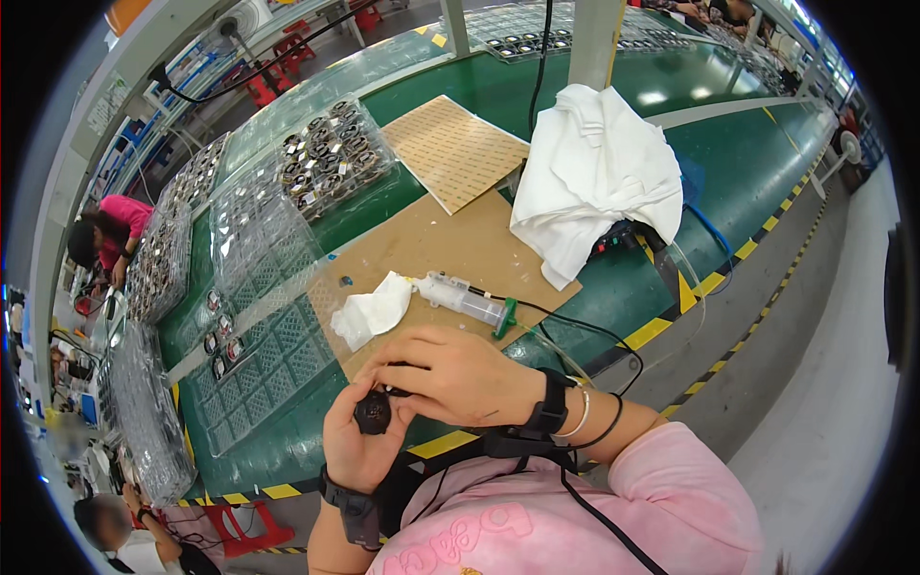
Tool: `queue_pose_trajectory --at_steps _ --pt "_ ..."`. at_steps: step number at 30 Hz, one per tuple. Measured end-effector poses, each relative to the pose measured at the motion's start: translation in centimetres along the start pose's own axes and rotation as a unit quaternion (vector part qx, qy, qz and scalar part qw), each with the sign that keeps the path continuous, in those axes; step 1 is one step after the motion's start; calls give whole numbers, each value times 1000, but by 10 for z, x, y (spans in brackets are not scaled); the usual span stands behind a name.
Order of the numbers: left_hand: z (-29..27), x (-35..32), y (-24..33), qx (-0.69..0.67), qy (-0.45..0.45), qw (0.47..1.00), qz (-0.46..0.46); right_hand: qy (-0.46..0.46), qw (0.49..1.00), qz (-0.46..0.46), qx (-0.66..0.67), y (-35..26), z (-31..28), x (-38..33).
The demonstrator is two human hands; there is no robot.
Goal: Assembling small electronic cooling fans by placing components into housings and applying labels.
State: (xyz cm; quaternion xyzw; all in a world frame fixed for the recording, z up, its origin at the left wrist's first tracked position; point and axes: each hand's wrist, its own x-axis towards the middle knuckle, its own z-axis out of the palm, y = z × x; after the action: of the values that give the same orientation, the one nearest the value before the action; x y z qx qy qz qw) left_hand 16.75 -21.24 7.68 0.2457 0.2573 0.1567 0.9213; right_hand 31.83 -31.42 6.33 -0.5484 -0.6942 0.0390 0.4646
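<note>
Close to my body, over the bench's near edge, my left hand (353,443) is wrapped around a small black round part (373,413). My right hand (465,376) reaches across from the right, and its fingers close on the upper side of the same part. What exactly the right fingertips pinch there is partly hidden. Just beyond the hands lies a dispensing syringe (465,299) with a green end fitting (505,319) and a hose. Its tip rests by a crumpled white tissue (372,311). Both lie on a brown board (422,235).
On the left, a clear compartment tray (273,369) holds a few small parts. Behind it, trays (335,158) are filled with round parts. A tan patterned sheet (455,149) lies farther back. A white cloth (604,172) drapes over equipment on the right. Co-workers sit at the left.
</note>
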Motion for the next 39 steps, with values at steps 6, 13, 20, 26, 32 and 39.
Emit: queue_pose_trajectory --at_steps 6,13,20,26,32,39 --pt "27 20 11 64 -63 995 -42 20 993 66 -96 1 -7 0" --pt "10 49 24 83 -90 986 -110 105 976 132 -135 17 -30 4" --pt "-11 72 51 68 -90 991 -69 105 942 176 -265 114 -51 22" --pt "-20 73 70 121 -16 992 -7 38 916 180 -355 140 -43 27" --pt "-16 92 80 167 -3 986 12 126 939 238 -215 99 -55 13" --pt "7 164 68 411 -110 900 99 126 939 306 -92 52 -55 -9"
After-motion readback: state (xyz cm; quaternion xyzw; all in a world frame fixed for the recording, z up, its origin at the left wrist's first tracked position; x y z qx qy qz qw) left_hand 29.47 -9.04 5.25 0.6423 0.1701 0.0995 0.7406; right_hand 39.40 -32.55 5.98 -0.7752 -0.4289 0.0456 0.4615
